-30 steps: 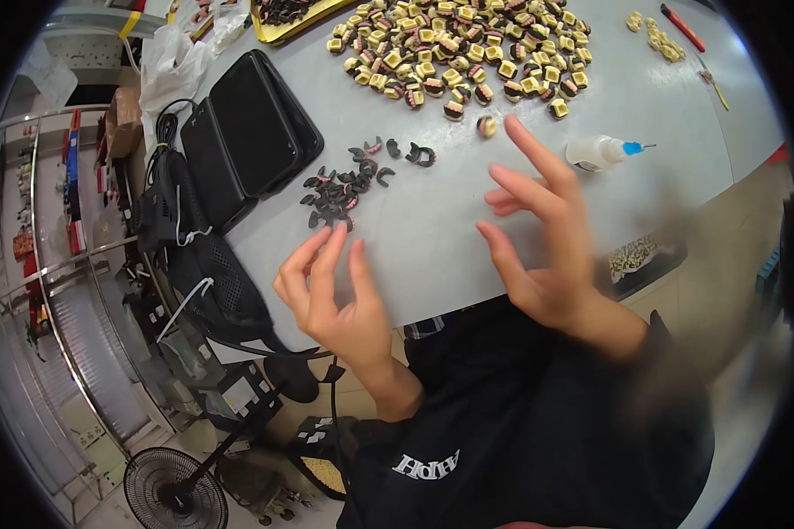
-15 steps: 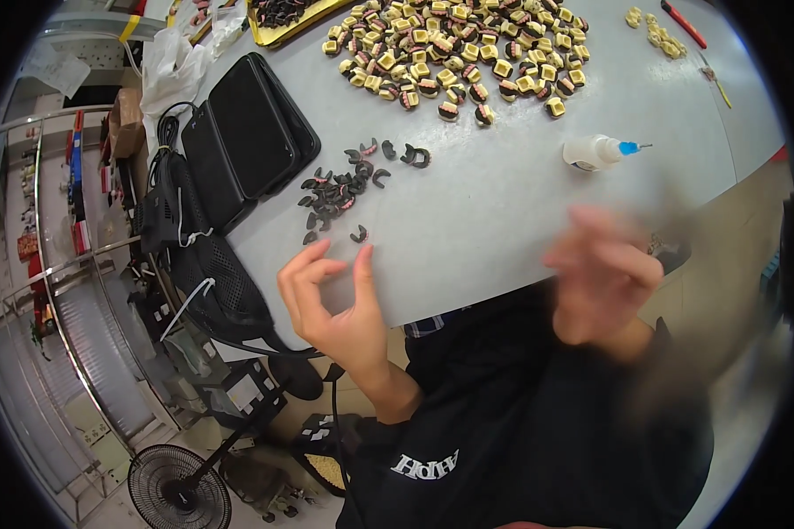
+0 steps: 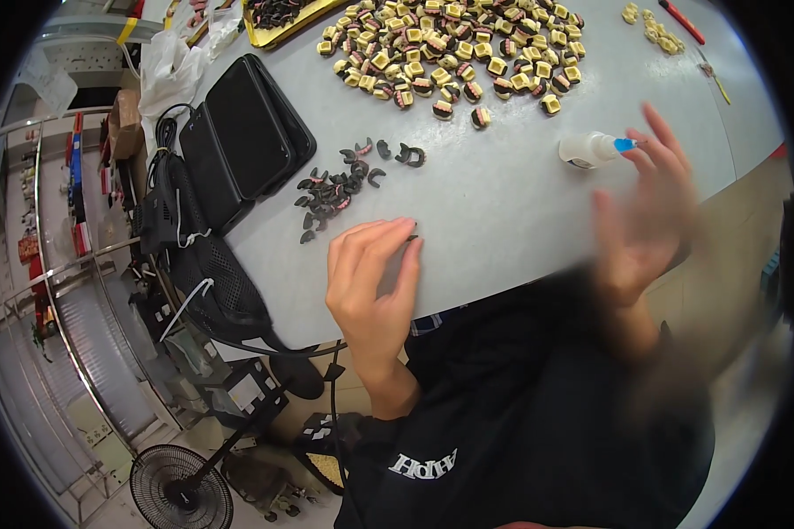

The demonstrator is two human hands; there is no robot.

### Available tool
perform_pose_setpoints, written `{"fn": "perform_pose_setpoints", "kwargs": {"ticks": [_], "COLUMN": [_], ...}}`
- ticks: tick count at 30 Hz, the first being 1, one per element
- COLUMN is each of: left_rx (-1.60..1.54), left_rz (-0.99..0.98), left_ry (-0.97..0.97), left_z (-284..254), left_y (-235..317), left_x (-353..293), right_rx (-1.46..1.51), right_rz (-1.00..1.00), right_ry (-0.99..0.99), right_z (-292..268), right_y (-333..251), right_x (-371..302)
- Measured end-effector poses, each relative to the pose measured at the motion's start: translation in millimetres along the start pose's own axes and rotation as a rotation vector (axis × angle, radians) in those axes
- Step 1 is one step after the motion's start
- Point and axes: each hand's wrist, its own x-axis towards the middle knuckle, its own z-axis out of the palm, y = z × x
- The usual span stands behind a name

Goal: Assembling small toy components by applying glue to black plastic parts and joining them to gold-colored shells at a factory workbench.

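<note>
1. Head view: in the left hand [image 3: 375, 282] I'm pinching what seems a small dark piece [image 3: 413, 237], right of the black pieces [image 3: 337, 187]; apparently the picking-up step.
2. The right hand [image 3: 648, 220] is hovering open by the bottle [image 3: 584, 151], contact unclear; the next move seems to be needing a steady pinch.
3. Toy teeth [image 3: 463, 51] are lying far on the grey table [image 3: 494, 212]; a fan [image 3: 182, 489] is standing near left.

My left hand [image 3: 368, 286] pinches a small dark piece [image 3: 412, 237] above the worktop [image 3: 494, 212]'s near edge; my right hand [image 3: 646, 216], blurred, is open beside the blue-tipped bottle [image 3: 584, 150]. Cream-and-black pieces [image 3: 454, 63] lie heaped farther from that edge.
</note>
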Motion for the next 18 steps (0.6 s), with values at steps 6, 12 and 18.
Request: {"fn": "perform_pose_setpoints", "kwargs": {"ticks": [6, 12, 18], "left_rx": [-0.249, -0.736, -0.906], "left_rz": [-0.162, -0.177, -0.26], "left_ry": [0.072, 0.127, 0.2], "left_z": [4.4, 4.9, 9.8], "left_y": [8.4, 10.2, 15.0], "left_x": [-6.5, -16.4, -16.1], "right_rx": [0.024, 0.681, 1.106], "right_rz": [0.199, 0.443, 0.483], "right_ry": [-0.363, -0.391, -0.287], "right_z": [3.1, -1.3, 17.4], "right_y": [0.1, -17.8, -19.5], "right_x": [-1.2, -0.4, 2.7]}}
